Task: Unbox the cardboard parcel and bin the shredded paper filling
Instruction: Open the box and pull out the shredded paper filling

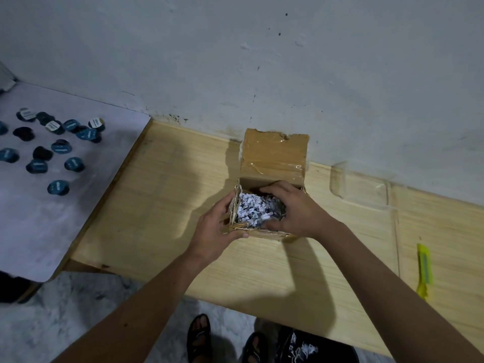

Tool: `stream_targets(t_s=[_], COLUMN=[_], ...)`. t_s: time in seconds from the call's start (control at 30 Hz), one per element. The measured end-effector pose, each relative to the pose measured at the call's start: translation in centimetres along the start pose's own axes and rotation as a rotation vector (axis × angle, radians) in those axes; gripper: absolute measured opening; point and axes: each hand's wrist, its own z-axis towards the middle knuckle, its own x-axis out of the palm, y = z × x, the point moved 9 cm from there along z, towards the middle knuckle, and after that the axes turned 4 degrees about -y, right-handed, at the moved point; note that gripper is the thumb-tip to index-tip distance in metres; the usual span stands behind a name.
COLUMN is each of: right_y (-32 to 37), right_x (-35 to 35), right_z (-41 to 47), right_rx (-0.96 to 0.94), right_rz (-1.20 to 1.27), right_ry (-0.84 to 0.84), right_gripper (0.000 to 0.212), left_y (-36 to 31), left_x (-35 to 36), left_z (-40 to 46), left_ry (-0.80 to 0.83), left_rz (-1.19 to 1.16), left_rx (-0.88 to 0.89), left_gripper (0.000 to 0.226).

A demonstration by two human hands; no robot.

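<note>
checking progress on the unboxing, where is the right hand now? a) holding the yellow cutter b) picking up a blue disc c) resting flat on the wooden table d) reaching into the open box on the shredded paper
d: the right hand is down inside the open cardboard box, fingers curled into the shredded paper, while the left hand grips the box's left side.

Box sits mid-bench, back against the wall, flap up behind — shreds inside. Left hand on its left side, right hand in the shreds. Discs far left, knife right, bin below the bench's near edge.
</note>
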Motion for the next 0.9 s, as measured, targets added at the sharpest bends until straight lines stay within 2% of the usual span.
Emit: stream_targets(t_s=[0.17, 0.3, 0.63, 0.9], right_y=[0.4, 0.6, 1.5, 1.8], right_x=[1.4, 1.7, 2.1, 2.6], right_z=[1.0, 1.3, 1.9, 1.8], right_rx=[0.0, 0.023, 0.102, 0.13], right_rz=[-0.24, -0.33, -0.43, -0.486], right_ry=[0.055, 0.056, 0.084, 0.134], right_gripper=[0.089, 0.081, 0.075, 0.057], left_y=[0.4, 0.5, 0.4, 0.5], left_x=[0.0, 0.2, 0.0, 0.0], left_z=[0.1, 0.0, -0.2, -0.3], left_ry=[0.026, 0.045, 0.032, 0.044], left_rz=[-0.015, -0.038, -0.057, -0.068], left_rx=[-0.013, -0.024, -0.029, -0.041], left_gripper=[0.103, 0.098, 0.088, 0.092])
